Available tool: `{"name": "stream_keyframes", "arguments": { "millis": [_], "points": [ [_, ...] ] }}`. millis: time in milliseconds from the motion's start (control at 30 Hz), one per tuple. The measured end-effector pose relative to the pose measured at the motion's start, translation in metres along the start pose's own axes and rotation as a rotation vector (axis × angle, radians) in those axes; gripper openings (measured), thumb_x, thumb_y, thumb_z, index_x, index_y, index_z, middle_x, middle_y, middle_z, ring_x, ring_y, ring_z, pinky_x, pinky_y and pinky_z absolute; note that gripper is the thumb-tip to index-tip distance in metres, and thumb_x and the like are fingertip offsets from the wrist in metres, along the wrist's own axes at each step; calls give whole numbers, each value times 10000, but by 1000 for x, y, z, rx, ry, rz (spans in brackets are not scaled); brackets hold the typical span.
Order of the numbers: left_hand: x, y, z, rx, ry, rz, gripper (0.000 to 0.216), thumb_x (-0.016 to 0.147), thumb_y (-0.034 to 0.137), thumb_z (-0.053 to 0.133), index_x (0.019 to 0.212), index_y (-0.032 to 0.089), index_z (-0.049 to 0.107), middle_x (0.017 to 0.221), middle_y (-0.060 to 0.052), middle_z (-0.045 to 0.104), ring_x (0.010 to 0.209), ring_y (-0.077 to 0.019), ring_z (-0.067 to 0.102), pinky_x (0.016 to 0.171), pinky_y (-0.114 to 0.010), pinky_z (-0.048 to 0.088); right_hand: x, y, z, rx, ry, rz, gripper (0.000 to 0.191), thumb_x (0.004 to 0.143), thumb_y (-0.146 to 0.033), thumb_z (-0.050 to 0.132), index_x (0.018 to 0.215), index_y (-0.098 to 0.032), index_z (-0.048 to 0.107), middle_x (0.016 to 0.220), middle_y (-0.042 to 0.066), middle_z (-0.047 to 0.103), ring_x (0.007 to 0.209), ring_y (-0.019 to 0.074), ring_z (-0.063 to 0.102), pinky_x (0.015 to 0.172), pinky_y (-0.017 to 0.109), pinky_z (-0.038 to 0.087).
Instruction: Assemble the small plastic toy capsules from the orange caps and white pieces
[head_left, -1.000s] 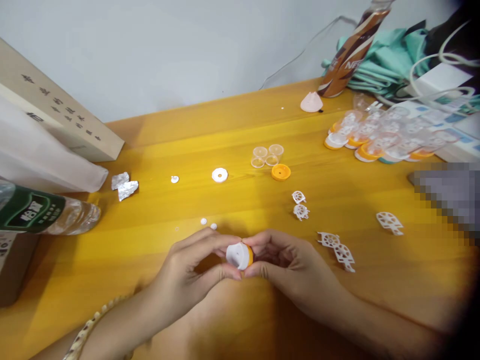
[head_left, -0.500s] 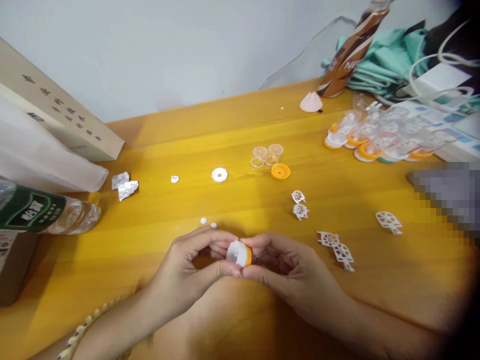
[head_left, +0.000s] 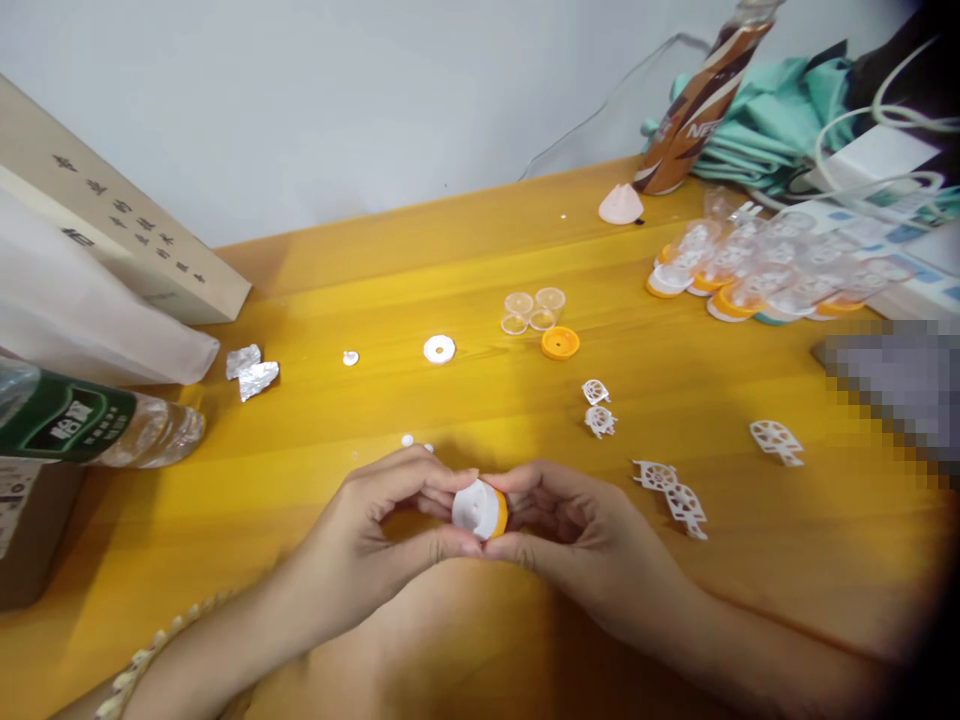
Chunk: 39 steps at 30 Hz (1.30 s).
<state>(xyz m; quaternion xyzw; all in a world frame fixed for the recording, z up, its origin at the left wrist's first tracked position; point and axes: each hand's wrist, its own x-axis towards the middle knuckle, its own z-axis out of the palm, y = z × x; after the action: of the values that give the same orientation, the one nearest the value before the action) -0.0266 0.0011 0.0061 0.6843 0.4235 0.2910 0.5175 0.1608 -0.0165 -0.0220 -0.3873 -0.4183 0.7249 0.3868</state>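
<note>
Both my hands pinch one small round part [head_left: 480,509], white on the near face with an orange rim behind. My left hand [head_left: 382,530] grips it from the left with thumb and forefinger closed on it. My right hand [head_left: 577,530] holds it from the right, fingers curled around its orange side. The part hovers just above the yellow wooden table [head_left: 450,250]. Loose pieces lie beyond my hands: a white disc [head_left: 439,349], an orange cap [head_left: 560,343], two clear cups [head_left: 532,308], and white gear-like frames [head_left: 671,495].
A water bottle [head_left: 90,425] lies at the left beside a cardboard box [head_left: 127,235] and a white bag. Crumpled foil [head_left: 251,372] sits near them. Several finished orange-and-clear pieces [head_left: 757,270] are heaped at the back right, by a brown bottle [head_left: 701,100] and teal cloth.
Both hands have kept hold of the white-and-orange part and turned it slightly between the fingers; it has barely shifted. The view has tilted a little.
</note>
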Motion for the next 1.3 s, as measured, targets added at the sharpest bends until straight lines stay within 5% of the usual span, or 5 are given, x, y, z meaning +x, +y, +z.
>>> {"name": "stream_keyframes", "arguments": {
  "millis": [500,1300],
  "points": [
    [7,6,-15,-226,-95,-257,230,830,190,584,1059,189,609,1033,-38,665,914,-137,626,840,-253,511,3,-2,-2,33,91,25,259,633,-213,760,847,-187,615,813,7,706,771,132,663,754,256,536],
    [2,5,-5,-195,-112,-180,268,853,145,549,1115,203,540,1121,-39,631,1025,-115,601,895,-204,494,-2,1,-6,-352,131,-221,188,700,-221,725,854,-199,619,804,-17,705,713,109,664,701,206,531]
  ]
}}
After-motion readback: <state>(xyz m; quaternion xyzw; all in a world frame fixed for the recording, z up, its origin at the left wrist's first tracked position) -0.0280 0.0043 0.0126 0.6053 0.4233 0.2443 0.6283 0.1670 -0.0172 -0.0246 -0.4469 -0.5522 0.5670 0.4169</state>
